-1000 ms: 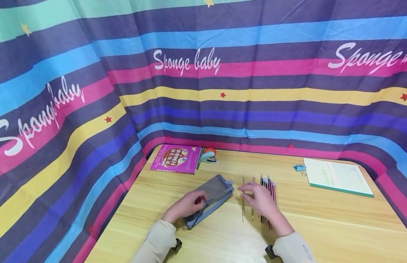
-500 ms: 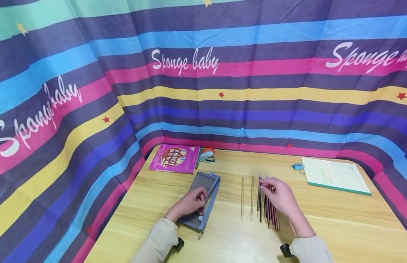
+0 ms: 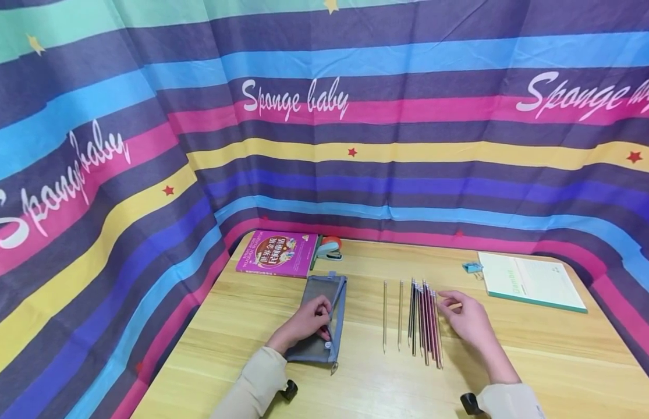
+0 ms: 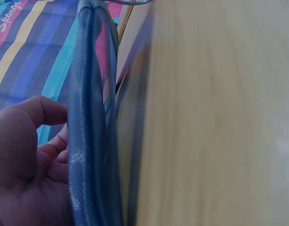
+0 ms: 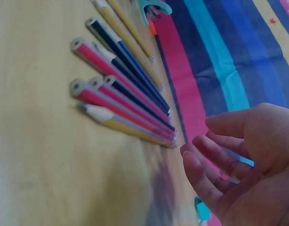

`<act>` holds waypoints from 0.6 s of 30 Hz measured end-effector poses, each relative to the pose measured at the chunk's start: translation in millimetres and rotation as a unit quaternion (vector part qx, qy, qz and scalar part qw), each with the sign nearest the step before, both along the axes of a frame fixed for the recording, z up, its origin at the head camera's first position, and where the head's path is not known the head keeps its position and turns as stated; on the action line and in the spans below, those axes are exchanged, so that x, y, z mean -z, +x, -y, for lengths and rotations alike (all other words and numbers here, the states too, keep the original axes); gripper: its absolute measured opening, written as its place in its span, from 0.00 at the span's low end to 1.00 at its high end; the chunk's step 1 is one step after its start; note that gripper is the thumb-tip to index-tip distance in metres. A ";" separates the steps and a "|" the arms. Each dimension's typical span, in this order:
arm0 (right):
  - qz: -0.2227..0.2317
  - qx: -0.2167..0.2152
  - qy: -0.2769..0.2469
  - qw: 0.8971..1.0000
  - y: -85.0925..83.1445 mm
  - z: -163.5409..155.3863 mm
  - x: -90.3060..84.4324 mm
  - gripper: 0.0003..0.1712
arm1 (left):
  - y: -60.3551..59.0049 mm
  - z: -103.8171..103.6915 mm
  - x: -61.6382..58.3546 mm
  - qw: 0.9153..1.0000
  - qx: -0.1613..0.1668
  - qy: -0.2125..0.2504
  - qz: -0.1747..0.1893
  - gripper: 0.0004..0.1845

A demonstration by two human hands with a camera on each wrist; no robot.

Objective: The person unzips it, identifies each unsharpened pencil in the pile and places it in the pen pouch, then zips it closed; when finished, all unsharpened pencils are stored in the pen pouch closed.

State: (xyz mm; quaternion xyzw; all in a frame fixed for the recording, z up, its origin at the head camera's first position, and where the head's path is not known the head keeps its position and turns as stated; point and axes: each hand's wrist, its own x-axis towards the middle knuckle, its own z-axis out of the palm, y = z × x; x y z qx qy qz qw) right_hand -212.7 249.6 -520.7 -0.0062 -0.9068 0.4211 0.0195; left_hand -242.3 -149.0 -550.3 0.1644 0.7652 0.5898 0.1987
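Observation:
A grey-blue mesh pencil case (image 3: 316, 349) with a zip lies on the left part of the table. My left hand (image 3: 307, 319) grips its zip side with curled fingers; in the left wrist view the thumb presses on the blue edge (image 4: 85, 122) and the fingers show behind it. Right of the case lie two separate yellow pencils (image 3: 385, 317), then a close row of dark and red pencils (image 3: 426, 326), erasers toward the back. My right hand (image 3: 465, 314) hovers just right of that row, fingers loosely bent, holding nothing. The right wrist view shows a yellow pencil (image 5: 128, 127) nearest this hand.
A purple book (image 3: 277, 253) lies at the back left, with a light-blue stapler (image 3: 329, 250) beside it. Toward the back right are a blue binder clip (image 3: 472, 267) and a white notepad (image 3: 534, 282). Striped cloth (image 3: 355, 174) hangs behind the table.
My right hand has moved rightward from the separate yellow pencils, across the row, to its right side. The pencil case has swung from a slant to nearly straight, still in my left hand.

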 end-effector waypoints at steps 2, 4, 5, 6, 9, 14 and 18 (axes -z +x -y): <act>0.022 0.002 -0.022 1.000 1.0 -0.7 2.0 0.26 | -0.8 -0.7 1.4 1.000 0.000 0.006 0.004 0.08; 0.036 0.006 -0.040 0.999 1.7 -1.2 4.2 0.27 | -1.1 -2.0 2.6 1.000 -0.001 0.011 0.008 0.08; 0.043 0.008 -0.049 0.998 2.1 -1.3 5.7 0.27 | -1.3 -2.9 2.8 1.000 -0.003 0.014 0.009 0.08; 0.045 0.009 -0.053 0.998 2.0 -1.7 7.4 0.27 | -1.5 -3.9 3.0 1.000 -0.003 0.017 0.011 0.08; 0.049 0.013 -0.065 0.997 1.1 -2.1 12.8 0.27 | -2.1 -6.4 3.1 1.000 -0.004 0.027 0.014 0.09; 0.060 0.021 -0.081 0.995 -0.8 -2.3 18.4 0.28 | -5.3 -10.4 6.3 0.999 -0.006 0.043 0.028 0.10; 0.067 0.024 -0.090 0.993 -2.6 -1.1 20.2 0.29 | -8.0 -12.0 9.5 0.998 -0.008 0.046 0.033 0.11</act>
